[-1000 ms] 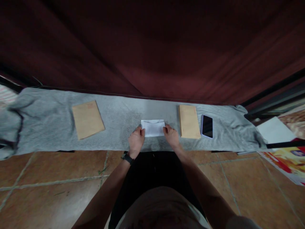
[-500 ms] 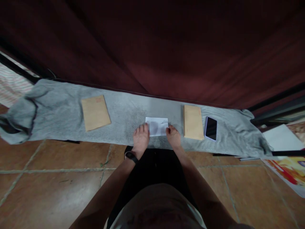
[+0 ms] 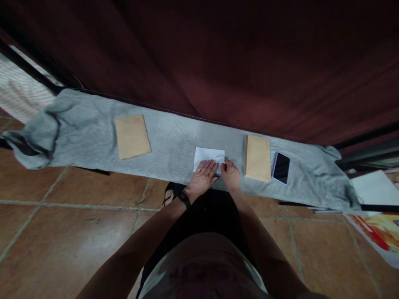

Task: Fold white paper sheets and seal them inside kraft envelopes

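Observation:
A small white folded paper [image 3: 207,153] lies on the grey cloth [image 3: 174,145] in front of me. Across its lower part my left hand [image 3: 202,177] is laid flat, fingers stretched out and pointing up to the right. My right hand [image 3: 231,176] has its fingers curled at the paper's right edge, gripping it there. The near edge of the paper is partly hidden under my left hand. A dark band circles my left wrist.
To the right stand a stack of brown envelopes [image 3: 258,158] and a phone [image 3: 281,167] in a pale purple case. Another brown envelope [image 3: 132,137] lies to the left. A dark red curtain [image 3: 199,62] hangs along the far edge; tiled floor [image 3: 77,245] shows below.
My left hand has moved right from the paper's left edge and now lies flat across it. My right hand stays at the right edge. The whole view has shifted and tilted slightly.

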Available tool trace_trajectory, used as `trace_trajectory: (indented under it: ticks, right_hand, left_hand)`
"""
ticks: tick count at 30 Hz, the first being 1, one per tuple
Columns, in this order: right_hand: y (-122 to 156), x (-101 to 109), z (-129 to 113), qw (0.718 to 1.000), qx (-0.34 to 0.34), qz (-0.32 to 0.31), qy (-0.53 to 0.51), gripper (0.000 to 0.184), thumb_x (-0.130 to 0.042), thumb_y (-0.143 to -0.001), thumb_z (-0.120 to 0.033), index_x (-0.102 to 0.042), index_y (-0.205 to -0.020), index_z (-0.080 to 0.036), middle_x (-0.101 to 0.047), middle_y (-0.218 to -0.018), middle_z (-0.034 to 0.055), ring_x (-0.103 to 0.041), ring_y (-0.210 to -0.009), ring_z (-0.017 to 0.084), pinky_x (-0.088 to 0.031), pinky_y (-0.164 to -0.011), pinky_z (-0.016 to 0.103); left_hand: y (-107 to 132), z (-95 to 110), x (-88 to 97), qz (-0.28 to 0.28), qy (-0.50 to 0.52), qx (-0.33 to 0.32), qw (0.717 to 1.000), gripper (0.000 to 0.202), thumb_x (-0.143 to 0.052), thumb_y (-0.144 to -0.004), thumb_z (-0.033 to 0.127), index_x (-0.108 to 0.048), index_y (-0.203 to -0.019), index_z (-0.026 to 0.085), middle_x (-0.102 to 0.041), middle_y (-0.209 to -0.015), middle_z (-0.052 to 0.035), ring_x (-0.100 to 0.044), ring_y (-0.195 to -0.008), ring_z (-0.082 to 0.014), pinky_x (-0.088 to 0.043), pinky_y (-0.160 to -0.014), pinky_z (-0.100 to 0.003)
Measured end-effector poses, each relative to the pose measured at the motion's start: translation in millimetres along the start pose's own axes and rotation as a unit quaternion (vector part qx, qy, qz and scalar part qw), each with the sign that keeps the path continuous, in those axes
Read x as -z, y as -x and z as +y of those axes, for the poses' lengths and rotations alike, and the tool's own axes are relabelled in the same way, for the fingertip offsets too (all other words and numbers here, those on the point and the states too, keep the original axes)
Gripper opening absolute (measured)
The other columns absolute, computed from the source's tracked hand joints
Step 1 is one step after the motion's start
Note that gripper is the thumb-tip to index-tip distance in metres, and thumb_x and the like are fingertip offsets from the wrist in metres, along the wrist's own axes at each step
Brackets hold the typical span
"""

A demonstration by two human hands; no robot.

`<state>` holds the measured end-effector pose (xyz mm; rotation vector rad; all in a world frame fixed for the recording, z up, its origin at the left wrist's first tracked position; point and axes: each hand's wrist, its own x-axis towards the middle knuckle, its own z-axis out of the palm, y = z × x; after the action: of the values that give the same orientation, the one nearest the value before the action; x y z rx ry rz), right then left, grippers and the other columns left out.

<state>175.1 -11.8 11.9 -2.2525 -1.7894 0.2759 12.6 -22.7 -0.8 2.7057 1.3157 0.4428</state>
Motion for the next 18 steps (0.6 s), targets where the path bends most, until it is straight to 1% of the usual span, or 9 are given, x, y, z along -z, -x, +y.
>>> trace_trajectory:
  ticks: [6,10,12,14,18]
  right_hand:
    - [-1,2,-2,1.000,-0.013,-0.008,0.015,0.023,-0.047,-0.102,-0.031,-0.064,-0.112,-0.020,-0.075,-0.102,0.0054,-0.070,-0.090,0.017,-0.046,-0.080,0.024]
    - [-2,8,-7,0.999,-0.026,-0.025,0.021,0.025,-0.044,-0.103,-0.032,-0.065,-0.112,-0.021,-0.076,-0.102,0.0057,-0.071,-0.092,0.017,-0.047,-0.081,0.024]
    - [-3,12,-10,0.998,-0.034,-0.034,0.027,0.026,-0.044,-0.103,-0.032,-0.066,-0.114,-0.022,-0.077,-0.103,0.0058,-0.072,-0.093,0.017,-0.048,-0.082,0.024]
    - [-4,15,-12,0.997,-0.045,-0.045,0.032,0.028,-0.044,-0.103,-0.034,-0.066,-0.117,-0.022,-0.077,-0.103,0.0054,-0.072,-0.094,0.017,-0.049,-0.083,0.024]
    - [-5,18,-14,0.996,-0.052,-0.052,0.042,0.029,-0.045,-0.104,-0.034,-0.066,-0.120,-0.023,-0.077,-0.104,0.0054,-0.073,-0.095,0.017,-0.050,-0.084,0.024]
  left_hand:
    - [0,-4,1.6,-0.011,-0.002,-0.005,1.000,0.055,-0.040,-0.104,0.042,-0.044,-0.151,0.013,-0.043,-0.159,-0.0128,-0.036,-0.150,-0.0258,-0.020,-0.127,-0.049]
    - [-2,-8,5.1,-0.002,0.008,0.011,1.000,0.054,-0.044,-0.103,0.044,-0.048,-0.149,0.016,-0.046,-0.157,-0.0129,-0.036,-0.149,-0.0267,-0.020,-0.127,-0.051]
    - [-2,-12,7.3,0.007,0.019,0.032,0.999,0.052,-0.044,-0.103,0.042,-0.050,-0.147,0.016,-0.047,-0.156,-0.0134,-0.037,-0.149,-0.0274,-0.020,-0.127,-0.052]
    - [-1,-18,8.7,0.022,0.037,0.070,0.997,0.050,-0.042,-0.103,0.040,-0.051,-0.146,0.016,-0.046,-0.157,-0.0145,-0.037,-0.149,-0.0286,-0.022,-0.126,-0.053]
    - [4,-31,8.3,0.081,0.093,0.157,0.980,0.053,-0.044,-0.102,0.041,-0.046,-0.149,0.015,-0.034,-0.162,-0.0186,-0.036,-0.149,-0.0319,-0.034,-0.120,-0.053]
